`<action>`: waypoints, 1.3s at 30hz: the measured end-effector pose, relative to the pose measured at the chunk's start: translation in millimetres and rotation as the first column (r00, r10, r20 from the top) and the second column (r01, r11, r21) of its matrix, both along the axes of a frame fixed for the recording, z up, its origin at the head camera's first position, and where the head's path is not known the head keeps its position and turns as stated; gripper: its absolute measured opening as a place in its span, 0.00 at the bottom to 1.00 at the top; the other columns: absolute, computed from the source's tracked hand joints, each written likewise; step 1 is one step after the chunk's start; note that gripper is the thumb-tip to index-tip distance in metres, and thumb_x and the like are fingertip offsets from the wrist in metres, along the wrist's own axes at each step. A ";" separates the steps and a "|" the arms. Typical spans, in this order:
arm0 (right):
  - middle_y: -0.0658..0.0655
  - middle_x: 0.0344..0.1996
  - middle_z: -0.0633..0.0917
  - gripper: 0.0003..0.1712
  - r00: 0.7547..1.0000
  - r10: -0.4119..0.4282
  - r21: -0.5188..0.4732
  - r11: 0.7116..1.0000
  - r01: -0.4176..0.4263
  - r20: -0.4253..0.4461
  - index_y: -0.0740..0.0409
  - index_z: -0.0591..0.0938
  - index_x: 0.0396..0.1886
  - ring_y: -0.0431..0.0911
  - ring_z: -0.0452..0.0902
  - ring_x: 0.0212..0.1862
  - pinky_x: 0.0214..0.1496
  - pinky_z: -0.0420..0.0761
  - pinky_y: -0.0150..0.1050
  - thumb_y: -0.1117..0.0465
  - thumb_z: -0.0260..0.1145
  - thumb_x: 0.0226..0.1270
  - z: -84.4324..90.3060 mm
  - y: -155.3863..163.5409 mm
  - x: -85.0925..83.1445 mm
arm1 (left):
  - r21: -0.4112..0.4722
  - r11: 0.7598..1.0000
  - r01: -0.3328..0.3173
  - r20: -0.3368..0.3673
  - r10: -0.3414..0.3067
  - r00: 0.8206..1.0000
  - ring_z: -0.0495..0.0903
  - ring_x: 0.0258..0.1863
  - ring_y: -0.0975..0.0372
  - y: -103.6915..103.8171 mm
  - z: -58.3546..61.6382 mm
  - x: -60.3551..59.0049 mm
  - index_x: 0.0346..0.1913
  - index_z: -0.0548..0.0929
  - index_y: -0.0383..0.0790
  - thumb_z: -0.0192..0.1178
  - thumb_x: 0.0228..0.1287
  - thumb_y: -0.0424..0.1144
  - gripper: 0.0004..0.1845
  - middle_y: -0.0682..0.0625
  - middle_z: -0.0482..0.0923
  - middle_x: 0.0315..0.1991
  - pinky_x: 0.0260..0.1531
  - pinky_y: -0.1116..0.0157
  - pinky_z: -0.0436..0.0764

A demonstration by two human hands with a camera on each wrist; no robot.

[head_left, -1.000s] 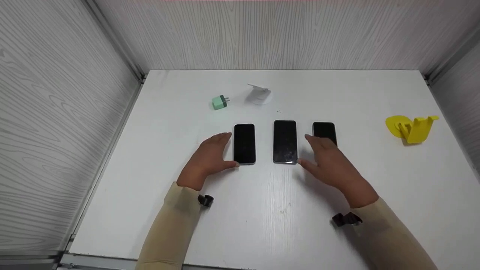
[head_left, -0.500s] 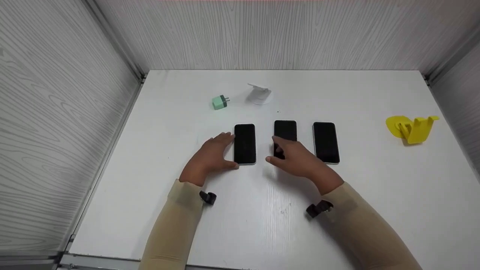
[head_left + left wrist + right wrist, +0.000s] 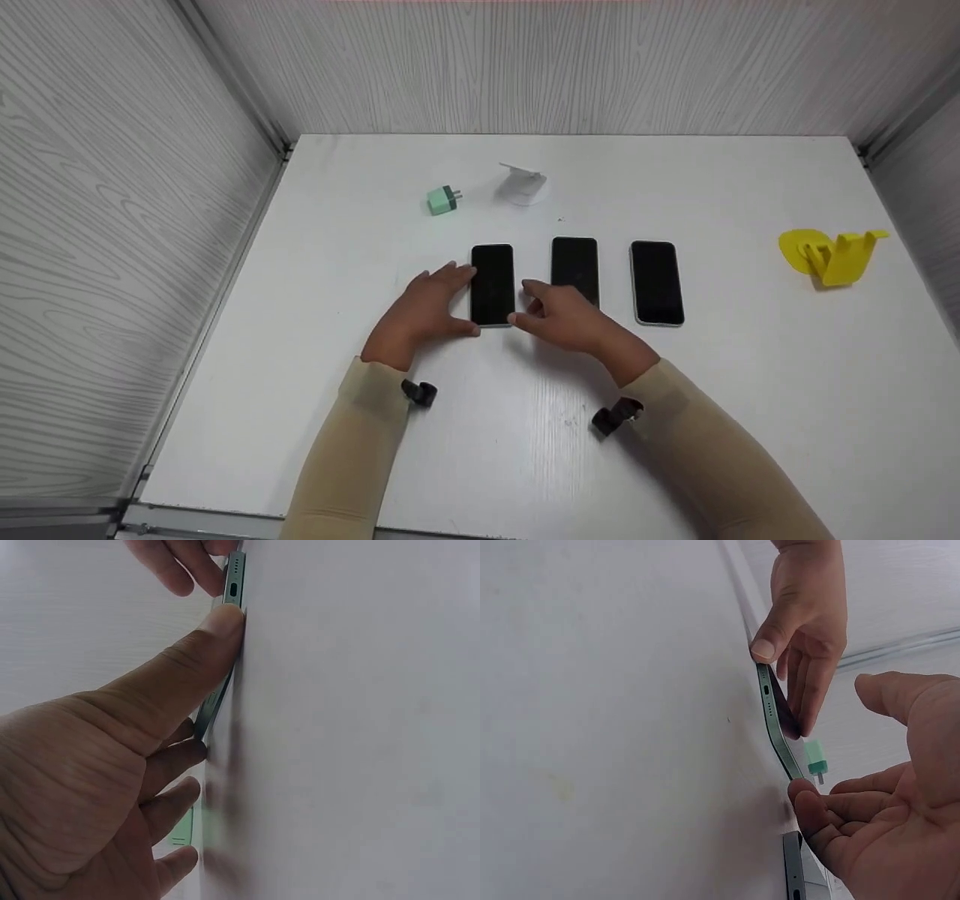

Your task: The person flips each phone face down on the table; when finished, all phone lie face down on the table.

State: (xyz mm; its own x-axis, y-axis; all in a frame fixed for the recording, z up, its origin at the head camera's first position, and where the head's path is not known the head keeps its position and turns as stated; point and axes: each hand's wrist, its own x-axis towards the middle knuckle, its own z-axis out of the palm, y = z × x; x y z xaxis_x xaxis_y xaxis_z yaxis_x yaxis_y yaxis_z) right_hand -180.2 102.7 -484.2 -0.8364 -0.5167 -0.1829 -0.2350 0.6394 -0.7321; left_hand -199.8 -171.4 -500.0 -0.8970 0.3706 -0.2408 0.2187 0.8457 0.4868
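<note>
Three black-screened smartphones lie face up in a row on the white table. At the left smartphone point(image 3: 493, 286), my left hand point(image 3: 421, 311) rests along its left side. In the left wrist view, the thumb point(image 3: 217, 626) touches the phone's bottom edge by the charging port. My right hand point(image 3: 566, 319) is on the other side, over the lower part of the middle smartphone point(image 3: 575, 264). Its fingertips reach the left phone's right edge in the right wrist view, thumb raised and apart. The right smartphone point(image 3: 658, 283) lies untouched.
Behind the phones are a mint green charger plug point(image 3: 442, 200) and a white phone stand point(image 3: 523, 185). A yellow phone stand point(image 3: 836, 257) is at the right. Walls point(image 3: 555, 67) enclose the table point(image 3: 495, 465) at the back and sides.
My right hand has moved left from beside the right phone, across the middle phone, to the left phone's right edge. My left hand has edged slightly closer to the left phone.
</note>
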 end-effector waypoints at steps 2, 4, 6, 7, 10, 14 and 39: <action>0.63 0.57 0.91 0.40 1.000 0.001 -0.022 1.000 -0.001 0.000 0.65 0.71 0.80 0.55 0.88 0.60 0.62 0.86 0.55 0.43 0.65 0.82 -1.8 -3.2 -1.2 | 0.007 1.000 -0.012 0.001 0.012 1.000 0.52 0.89 0.50 -0.5 0.8 0.5 0.87 0.62 0.51 0.83 0.61 0.54 0.56 0.50 0.58 0.88 0.87 0.46 0.53; 0.62 0.58 0.90 0.37 1.000 -0.010 -0.046 0.999 0.011 0.007 0.62 0.73 0.80 0.55 0.87 0.60 0.62 0.85 0.56 0.44 0.64 0.83 -3.9 -7.0 -1.9 | 0.013 1.000 -0.020 0.003 0.020 1.000 0.52 0.89 0.48 -0.8 0.9 1.2 0.87 0.63 0.51 0.83 0.60 0.54 0.56 0.50 0.58 0.88 0.86 0.46 0.54; 0.63 0.61 0.88 0.37 0.998 -0.043 -0.090 0.995 0.047 0.040 0.62 0.73 0.80 0.56 0.85 0.64 0.65 0.83 0.56 0.45 0.64 0.83 -4.7 -10.1 -1.8 | 0.018 0.999 -0.027 0.007 0.027 1.000 0.52 0.89 0.46 -0.5 1.8 2.3 0.87 0.63 0.52 0.83 0.60 0.54 0.56 0.50 0.58 0.88 0.86 0.46 0.55; 0.64 0.64 0.87 0.38 0.995 -0.066 -0.122 0.990 0.074 0.072 0.63 0.72 0.81 0.57 0.84 0.65 0.68 0.82 0.56 0.45 0.64 0.83 -4.9 -11.0 -1.9 | 0.018 1.000 -0.026 0.005 0.026 1.000 0.53 0.89 0.45 -0.6 2.0 2.7 0.87 0.63 0.51 0.83 0.60 0.54 0.56 0.50 0.58 0.88 0.86 0.46 0.56; 0.68 0.70 0.83 0.40 0.968 -0.130 -0.264 0.947 0.185 0.215 0.68 0.68 0.82 0.60 0.84 0.64 0.72 0.79 0.55 0.49 0.64 0.82 -4.7 -12.2 -2.8 | 0.012 1.000 -0.026 0.000 0.026 1.000 0.54 0.88 0.44 -0.2 1.6 2.8 0.87 0.64 0.51 0.82 0.60 0.55 0.55 0.49 0.59 0.88 0.86 0.45 0.56; 0.72 0.71 0.81 0.40 0.906 -0.155 -0.421 0.846 0.328 0.395 0.73 0.64 0.82 0.60 0.84 0.63 0.71 0.80 0.50 0.57 0.63 0.80 -5.9 -12.7 -4.7 | 0.001 1.000 -0.024 -0.003 0.024 1.000 0.55 0.88 0.45 0.2 -0.7 1.6 0.86 0.66 0.50 0.83 0.60 0.55 0.54 0.50 0.61 0.87 0.86 0.45 0.54; 0.62 0.30 0.90 0.19 0.871 -0.299 0.068 0.934 0.351 -0.389 0.66 0.84 0.49 0.56 0.88 0.33 0.34 0.85 0.52 0.51 0.68 0.79 -2.3 -72.2 13.9 | -0.010 0.999 0.042 -0.174 -0.043 0.984 0.70 0.82 0.51 3.6 -5.2 3.5 0.79 0.76 0.39 0.83 0.61 0.50 0.46 0.46 0.77 0.78 0.84 0.45 0.59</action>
State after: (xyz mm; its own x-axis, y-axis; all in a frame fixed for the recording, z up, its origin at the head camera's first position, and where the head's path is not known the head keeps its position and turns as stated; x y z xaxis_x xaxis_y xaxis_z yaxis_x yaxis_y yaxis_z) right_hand -166.3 30.5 -486.5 -0.9728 -0.1967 0.1224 -0.2316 0.8107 -0.5377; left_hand -196.3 -167.8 -505.2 -0.9089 0.4084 -0.0843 0.3358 0.8366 0.4329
